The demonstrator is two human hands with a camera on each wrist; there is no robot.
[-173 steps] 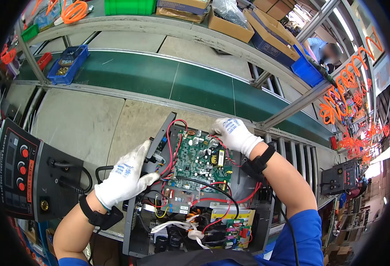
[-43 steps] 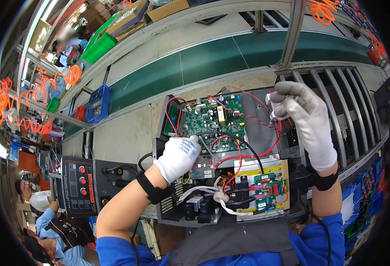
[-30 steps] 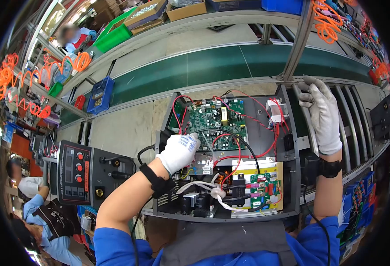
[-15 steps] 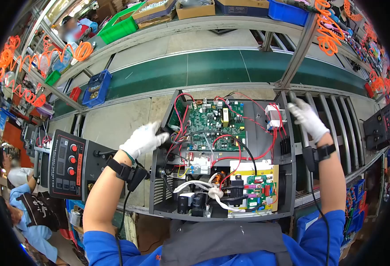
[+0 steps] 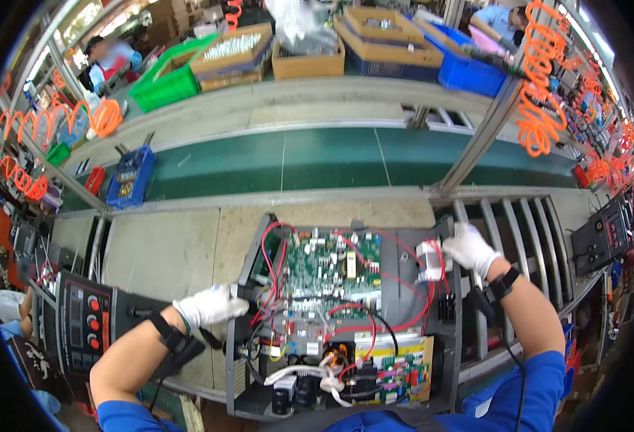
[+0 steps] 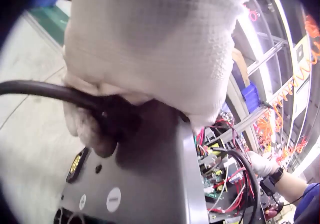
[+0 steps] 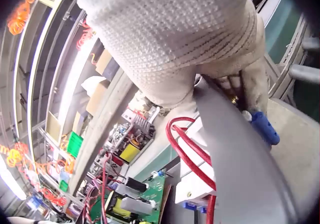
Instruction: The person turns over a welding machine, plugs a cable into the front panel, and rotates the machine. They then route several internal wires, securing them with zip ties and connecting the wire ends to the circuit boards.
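Note:
An opened welding machine (image 5: 451, 345) lies before me, its green circuit board (image 5: 324, 270) and red wires exposed. My gloved left hand (image 5: 212, 306) grips the machine's left panel (image 6: 150, 184) at its upper edge. Fingers curl beside a black cable (image 6: 45, 89) on the panel's outer face. My gloved right hand (image 5: 469, 248) holds the right panel (image 7: 240, 149) with its edge between thumb and fingers. A blue part (image 7: 265, 128) shows by the fingers on the outer side. Inside that panel sits a white box-shaped part (image 5: 428, 259) with red wires.
Another welding machine (image 5: 86, 324) with red knobs stands at the left, a third (image 5: 603, 237) at the far right. Metal rollers (image 5: 525, 241) lie right of the opened machine. Beyond runs a green conveyor belt (image 5: 331, 155), with a blue bin (image 5: 131, 176) at its left.
My left hand has left the wires by the circuit board and come onto the left panel. The right hand, earlier lifted over the rollers, now holds the right panel. The head view has tilted up.

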